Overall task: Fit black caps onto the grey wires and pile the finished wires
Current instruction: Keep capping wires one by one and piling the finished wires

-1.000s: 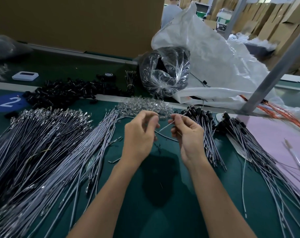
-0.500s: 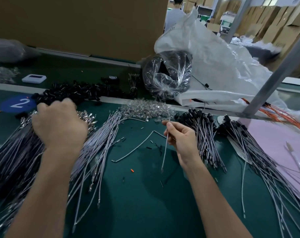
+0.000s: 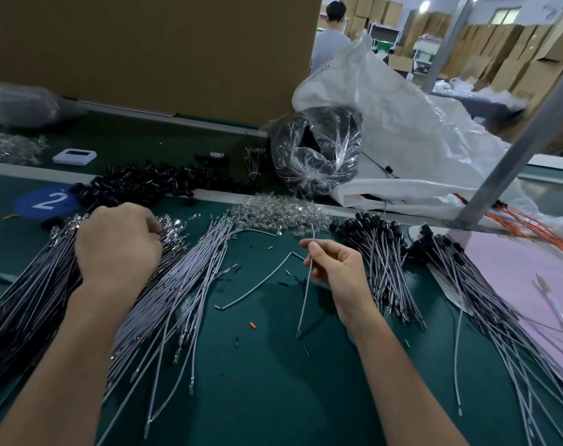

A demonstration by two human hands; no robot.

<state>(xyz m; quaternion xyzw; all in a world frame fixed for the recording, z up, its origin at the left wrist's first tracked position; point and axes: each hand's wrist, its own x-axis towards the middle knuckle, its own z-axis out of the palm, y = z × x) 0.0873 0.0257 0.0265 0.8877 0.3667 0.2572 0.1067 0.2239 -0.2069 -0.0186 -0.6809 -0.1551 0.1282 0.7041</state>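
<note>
Right hand (image 3: 338,268) pinches one grey wire (image 3: 306,291) hanging over the surface's (image 3: 273,397) middle. Left hand (image 3: 119,243) curls into bare wires (image 3: 32,300) by the left edge; whether its fingers grasp anything is hidden. Black caps (image 3: 145,185) at the far edge should push on straight.

Green worktop (image 3: 257,397) carries bare grey wires (image 3: 164,284) at left, 2 piles of capped wires (image 3: 386,262) at right, black caps (image 3: 151,185) and clear bits (image 3: 280,214) behind

grey wires (image 3: 164,284) lie on a dark green table (image 3: 273,381); black caps (image 3: 151,185), a blue disc (image 3: 45,202) with white "2", pink sheet (image 3: 515,272) at right.
</note>
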